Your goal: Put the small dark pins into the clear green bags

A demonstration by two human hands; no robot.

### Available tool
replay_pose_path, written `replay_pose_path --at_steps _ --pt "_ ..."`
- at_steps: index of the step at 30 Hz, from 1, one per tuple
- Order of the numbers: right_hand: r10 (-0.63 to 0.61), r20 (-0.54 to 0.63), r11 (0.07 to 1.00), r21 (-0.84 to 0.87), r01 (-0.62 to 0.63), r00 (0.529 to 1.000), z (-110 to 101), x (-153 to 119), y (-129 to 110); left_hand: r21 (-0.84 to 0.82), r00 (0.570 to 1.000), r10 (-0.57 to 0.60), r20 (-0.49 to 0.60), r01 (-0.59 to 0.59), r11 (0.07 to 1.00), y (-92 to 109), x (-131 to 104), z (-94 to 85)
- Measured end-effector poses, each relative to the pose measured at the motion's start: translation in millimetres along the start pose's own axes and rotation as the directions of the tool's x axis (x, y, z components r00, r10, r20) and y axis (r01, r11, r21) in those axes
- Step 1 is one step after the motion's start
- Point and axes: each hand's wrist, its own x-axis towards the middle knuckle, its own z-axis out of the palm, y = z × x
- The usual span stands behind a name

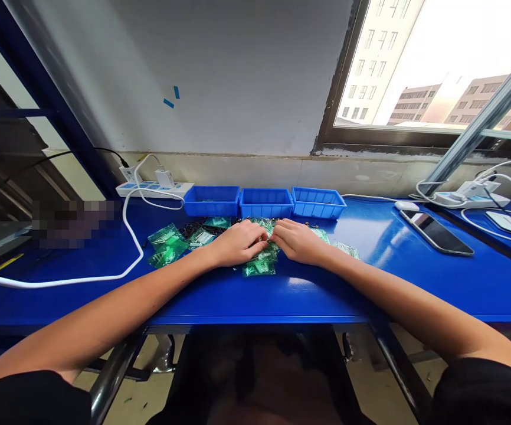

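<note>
My left hand (240, 242) and my right hand (297, 241) meet at the middle of the blue table, fingertips almost touching. Both are closed in a pinch on what looks like a small green plastic bag (267, 255), partly hidden by the fingers. Another green bag (258, 268) lies just below them. To the left lie several more green bags (167, 243) with small parts inside, and a clear-green bag (200, 238) beside my left wrist. A bag (346, 249) shows past my right wrist. Small dark parts (190, 228) are scattered behind my left hand.
Three blue bins (212, 202), (266, 203), (318, 203) stand in a row against the wall. A power strip (149, 189) with a white cable (129, 236) is at left. A phone (436, 232) lies at right, near a second power strip (470, 198).
</note>
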Motion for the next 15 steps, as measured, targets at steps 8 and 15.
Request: replay_pose_path --at_steps 8,15 --pt "-0.016 -0.006 0.998 0.052 0.017 1.0 -2.7 -0.4 -1.0 0.025 1.0 0.013 0.009 -0.013 1.0 -1.9 -0.2 1.1" --pt "0.043 0.002 0.989 0.139 -0.043 0.999 -6.9 -0.7 -4.9 0.036 0.999 0.031 0.014 -0.032 0.999 -2.7 0.6 0.1"
